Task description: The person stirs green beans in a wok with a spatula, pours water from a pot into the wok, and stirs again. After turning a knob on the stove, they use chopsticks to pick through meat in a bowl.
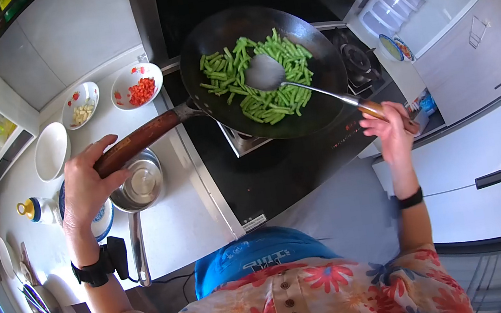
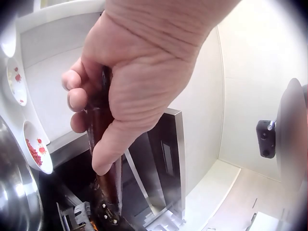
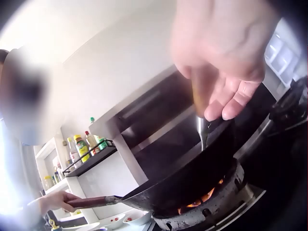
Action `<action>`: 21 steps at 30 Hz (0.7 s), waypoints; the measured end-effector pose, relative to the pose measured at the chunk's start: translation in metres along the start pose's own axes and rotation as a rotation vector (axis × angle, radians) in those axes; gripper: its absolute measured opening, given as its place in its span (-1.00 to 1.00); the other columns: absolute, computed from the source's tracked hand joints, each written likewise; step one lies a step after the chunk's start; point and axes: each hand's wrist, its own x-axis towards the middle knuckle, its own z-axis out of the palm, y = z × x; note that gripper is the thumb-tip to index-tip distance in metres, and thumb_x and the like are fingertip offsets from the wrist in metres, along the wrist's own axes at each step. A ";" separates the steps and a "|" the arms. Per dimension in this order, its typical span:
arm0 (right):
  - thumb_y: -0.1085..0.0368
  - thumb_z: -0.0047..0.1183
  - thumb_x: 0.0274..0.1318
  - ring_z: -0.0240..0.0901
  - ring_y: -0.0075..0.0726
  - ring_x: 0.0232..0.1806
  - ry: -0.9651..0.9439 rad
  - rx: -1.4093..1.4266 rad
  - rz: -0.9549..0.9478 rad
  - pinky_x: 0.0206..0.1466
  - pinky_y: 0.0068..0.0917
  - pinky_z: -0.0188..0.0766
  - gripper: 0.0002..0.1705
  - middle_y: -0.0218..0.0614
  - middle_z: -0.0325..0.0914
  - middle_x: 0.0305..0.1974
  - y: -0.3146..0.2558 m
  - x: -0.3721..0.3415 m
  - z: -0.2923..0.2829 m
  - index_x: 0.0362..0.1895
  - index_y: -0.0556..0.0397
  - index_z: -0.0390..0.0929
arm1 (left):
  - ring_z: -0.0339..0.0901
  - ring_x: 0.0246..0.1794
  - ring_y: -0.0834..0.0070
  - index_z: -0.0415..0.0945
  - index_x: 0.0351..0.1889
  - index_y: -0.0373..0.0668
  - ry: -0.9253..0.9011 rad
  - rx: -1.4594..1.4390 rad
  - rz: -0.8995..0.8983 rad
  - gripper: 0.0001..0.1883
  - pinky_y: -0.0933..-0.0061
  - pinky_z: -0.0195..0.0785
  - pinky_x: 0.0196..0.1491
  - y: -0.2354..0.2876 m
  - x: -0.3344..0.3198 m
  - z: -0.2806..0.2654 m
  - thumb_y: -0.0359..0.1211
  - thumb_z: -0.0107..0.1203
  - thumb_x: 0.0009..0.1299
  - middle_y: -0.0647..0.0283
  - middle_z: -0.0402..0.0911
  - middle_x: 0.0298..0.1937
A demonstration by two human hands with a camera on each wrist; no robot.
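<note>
A black wok holds cut green beans. My left hand grips the end of its wooden handle; in the left wrist view the fingers curl round that handle, thumb lying along it. With my right hand I hold a metal wok spatula by its wooden grip. Its rounded blade rests among the beans. The right wrist view shows the right hand above the wok's rim, and flames burning beneath the wok.
Left on the counter are bowls of chopped red pepper and garlic pieces, a white bowl, a steel saucepan and a yellow-capped bottle. A second burner lies right of the wok. Bottles stand on a wall shelf.
</note>
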 end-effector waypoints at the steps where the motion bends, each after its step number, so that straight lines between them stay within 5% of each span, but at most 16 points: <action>1: 0.25 -0.06 0.09 0.55 -0.15 -0.50 0.003 0.062 0.071 -0.54 -0.46 0.50 -0.73 0.02 0.52 -0.37 0.006 0.006 0.006 -0.19 0.17 0.33 | 0.54 -0.34 0.36 0.45 -0.04 -0.23 0.003 0.013 -0.011 -0.42 0.44 0.38 -0.17 0.001 -0.001 -0.001 -0.48 0.27 -0.15 0.10 0.56 -0.30; 3: 0.21 -0.04 0.07 0.55 -0.15 -0.48 -0.031 0.081 0.067 -0.52 -0.43 0.51 -0.70 0.02 0.52 -0.38 -0.001 0.016 0.012 -0.18 0.16 0.33 | 0.53 -0.33 0.38 0.43 0.00 -0.22 0.003 0.037 -0.014 -0.38 0.44 0.37 -0.19 0.002 -0.005 -0.002 -0.48 0.27 -0.15 0.12 0.55 -0.26; 8: 0.22 -0.02 0.04 0.53 -0.23 -0.56 0.049 -0.138 -0.071 -0.54 -0.52 0.48 -0.68 0.01 0.53 -0.42 -0.053 0.016 -0.041 -0.20 0.19 0.33 | 0.43 -0.22 0.50 0.29 0.17 -0.16 0.425 -0.245 -0.031 -0.34 0.55 0.29 -0.33 -0.051 -0.062 0.007 -0.24 0.20 0.05 0.15 0.49 -0.09; 16: 0.20 0.02 0.00 0.55 -0.21 -0.52 -0.002 -0.022 0.065 -0.53 -0.49 0.48 -0.70 -0.03 0.54 -0.41 -0.031 0.031 -0.013 -0.24 0.14 0.37 | 0.44 -0.21 0.45 0.24 0.15 -0.33 0.149 -0.427 -0.433 -0.35 0.52 0.38 -0.35 -0.077 -0.136 0.056 -0.22 0.20 0.15 0.03 0.44 -0.08; 21: 0.16 0.02 0.00 0.54 -0.21 -0.54 0.008 -0.059 0.083 -0.54 -0.48 0.49 -0.69 -0.02 0.54 -0.43 -0.027 0.031 -0.016 -0.27 0.12 0.39 | 0.51 -0.54 0.44 0.20 0.11 -0.42 -0.063 -0.719 -0.551 -0.37 0.61 0.34 -0.58 -0.057 -0.127 0.067 -0.20 0.14 0.20 0.05 0.50 -0.33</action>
